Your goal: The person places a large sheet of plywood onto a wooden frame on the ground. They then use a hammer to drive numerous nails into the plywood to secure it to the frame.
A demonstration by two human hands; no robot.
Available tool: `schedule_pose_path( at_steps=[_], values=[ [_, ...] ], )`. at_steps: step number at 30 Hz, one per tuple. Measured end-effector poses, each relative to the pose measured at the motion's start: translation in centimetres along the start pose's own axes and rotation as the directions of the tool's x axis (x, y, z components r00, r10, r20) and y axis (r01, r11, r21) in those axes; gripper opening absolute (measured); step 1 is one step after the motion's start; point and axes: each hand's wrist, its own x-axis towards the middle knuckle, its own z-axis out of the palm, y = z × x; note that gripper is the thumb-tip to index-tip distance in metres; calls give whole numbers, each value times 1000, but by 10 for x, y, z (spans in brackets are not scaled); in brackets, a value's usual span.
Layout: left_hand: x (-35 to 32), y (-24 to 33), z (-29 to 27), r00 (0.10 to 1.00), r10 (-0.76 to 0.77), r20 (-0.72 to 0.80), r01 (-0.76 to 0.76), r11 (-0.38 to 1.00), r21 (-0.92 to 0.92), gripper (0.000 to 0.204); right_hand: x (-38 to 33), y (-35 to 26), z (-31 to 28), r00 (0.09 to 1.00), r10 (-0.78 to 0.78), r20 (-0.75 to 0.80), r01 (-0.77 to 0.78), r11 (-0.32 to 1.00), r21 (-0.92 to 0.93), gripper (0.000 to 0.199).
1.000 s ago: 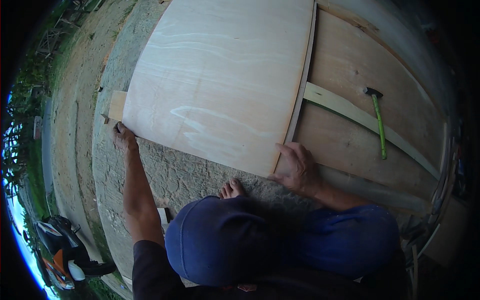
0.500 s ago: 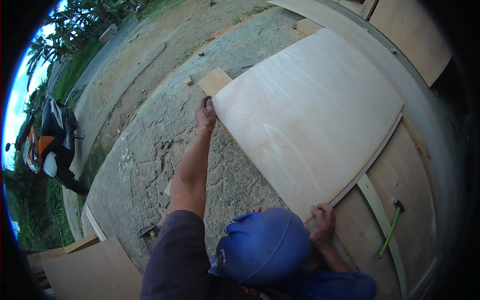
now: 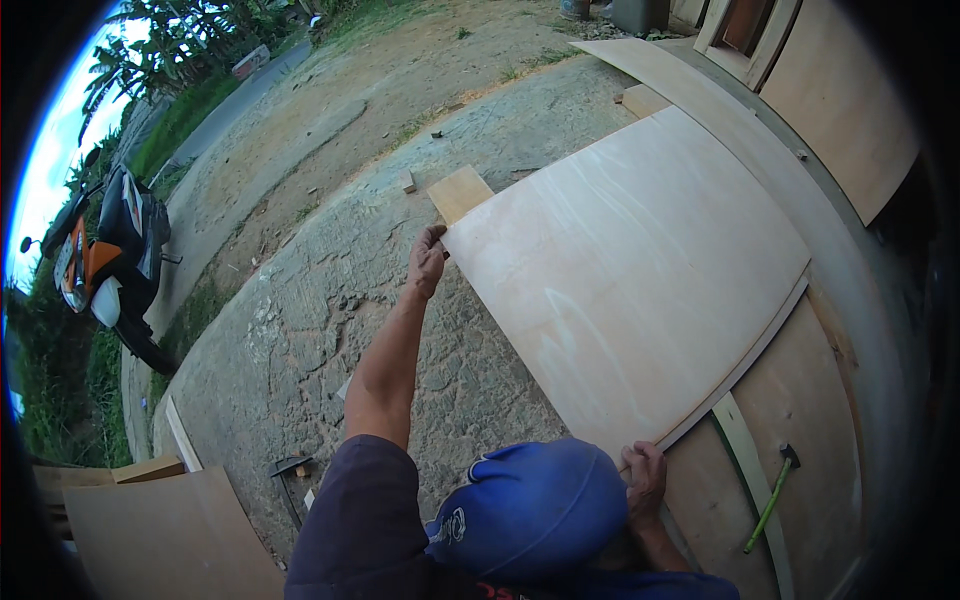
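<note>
One broad, pale plywood panel, lying over rough concrete ground, far-left corner just beside a wood block. Left hand: grip pinched on that corner. Right hand: grip closed at the near corner. Hammer, green-handled, at the right, untouched. Step in hand, as judged: steadying or lining up the panel. Next move calls for both corners guided evenly together.

The left hand grips the board at its left corner, the right hand at its near one. A block pokes out beside the board's left corner. Right of the board, a hammer lies across a strip; well left of the board stands a motorbike.
</note>
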Motion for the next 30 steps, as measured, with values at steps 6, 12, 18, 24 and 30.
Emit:
schedule_pose_path(
  at_steps=[6, 12, 18, 24, 30],
  values=[
    [-11, -2, 16, 990, 42, -131, -44, 999, -8, 44, -1, -4, 0, 1000, 6, 16, -5, 997, -80, 60],
    [-11, -8, 30, 963, 150, -222, -129, 986, 107, 45, -4, 4, -1, 998, -14, 57, 24, 984, -175, 61],
    [-8, -13, 31, 957, 107, -271, -107, 994, 18, 39, 1, -2, -2, 997, 10, 78, 10, 970, -244, 62],
    [-5, -12, 30, 951, 90, -294, -81, 996, 42, 34, 12, 2, 5, 996, -54, 71, 58, 997, -53, 64],
    [7, -14, 24, 960, 93, -265, -81, 995, 58, 34, 13, -2, 5, 998, -38, 42, 39, 999, -14, 62]
  ],
)
